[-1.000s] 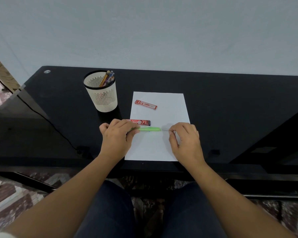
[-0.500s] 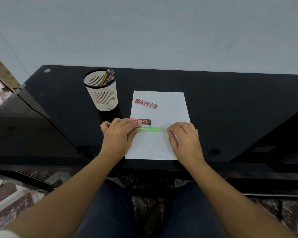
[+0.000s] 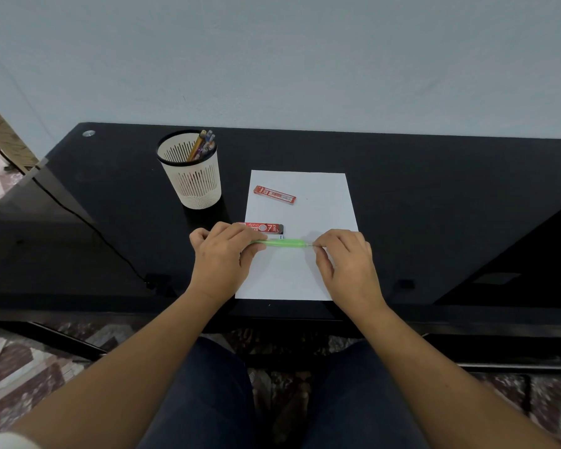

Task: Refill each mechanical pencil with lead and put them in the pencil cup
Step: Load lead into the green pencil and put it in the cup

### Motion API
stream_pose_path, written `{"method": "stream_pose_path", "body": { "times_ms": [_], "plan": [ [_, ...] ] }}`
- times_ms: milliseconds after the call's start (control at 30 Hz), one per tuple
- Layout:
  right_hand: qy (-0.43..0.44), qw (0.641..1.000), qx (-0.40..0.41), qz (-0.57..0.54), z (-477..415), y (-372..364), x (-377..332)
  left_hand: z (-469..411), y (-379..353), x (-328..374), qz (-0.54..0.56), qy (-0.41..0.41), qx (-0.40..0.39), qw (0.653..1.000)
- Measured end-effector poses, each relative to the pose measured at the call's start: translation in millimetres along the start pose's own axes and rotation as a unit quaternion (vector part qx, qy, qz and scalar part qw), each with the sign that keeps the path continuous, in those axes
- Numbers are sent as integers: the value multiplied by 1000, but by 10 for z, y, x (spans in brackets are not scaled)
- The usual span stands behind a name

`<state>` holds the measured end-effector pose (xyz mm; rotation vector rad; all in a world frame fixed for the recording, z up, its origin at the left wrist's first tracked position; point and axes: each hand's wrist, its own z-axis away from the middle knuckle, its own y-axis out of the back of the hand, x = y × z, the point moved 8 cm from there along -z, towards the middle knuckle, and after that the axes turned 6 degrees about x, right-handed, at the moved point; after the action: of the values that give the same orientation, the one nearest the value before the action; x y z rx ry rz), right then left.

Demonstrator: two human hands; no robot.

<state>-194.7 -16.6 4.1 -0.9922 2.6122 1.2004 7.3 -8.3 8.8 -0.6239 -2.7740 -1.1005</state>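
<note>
A green mechanical pencil (image 3: pixel 282 243) lies level above a white sheet of paper (image 3: pixel 318 202), gripped at its left end by my left hand (image 3: pixel 222 259). My right hand (image 3: pixel 347 264) pinches a thin lead (image 3: pixel 311 244) at the pencil's right end. Just behind my left fingers sits a red lead case with a black cap (image 3: pixel 266 227). A second red lead case (image 3: pixel 274 195) lies further back on the paper. The white slotted pencil cup (image 3: pixel 193 183) stands at the back left with several pencils (image 3: pixel 203 145) inside.
The black glossy desk (image 3: pixel 434 189) reaches a pale wall behind. A dark cable (image 3: pixel 88 225) runs across the desk's left part. My knees are under the front edge, over a patterned floor.
My right fingers have crept a little closer to the pencil's end, so less lead shows. My left hand and the pencil have stayed in place.
</note>
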Motion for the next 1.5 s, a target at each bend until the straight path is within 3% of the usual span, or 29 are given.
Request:
{"method": "stream_pose_path", "body": {
  "times_ms": [700,1267,1500],
  "plan": [
    [8,1000,-6,19,-10,6,-30,6,-26,6,-14,-7,-13,1000],
    [26,999,37,4,-3,39,-48,7,-34,22,4,-17,-15,1000],
    [-47,998,6,43,-29,55,18,4,-16,-23,2,26,-23,999]
  ]
}}
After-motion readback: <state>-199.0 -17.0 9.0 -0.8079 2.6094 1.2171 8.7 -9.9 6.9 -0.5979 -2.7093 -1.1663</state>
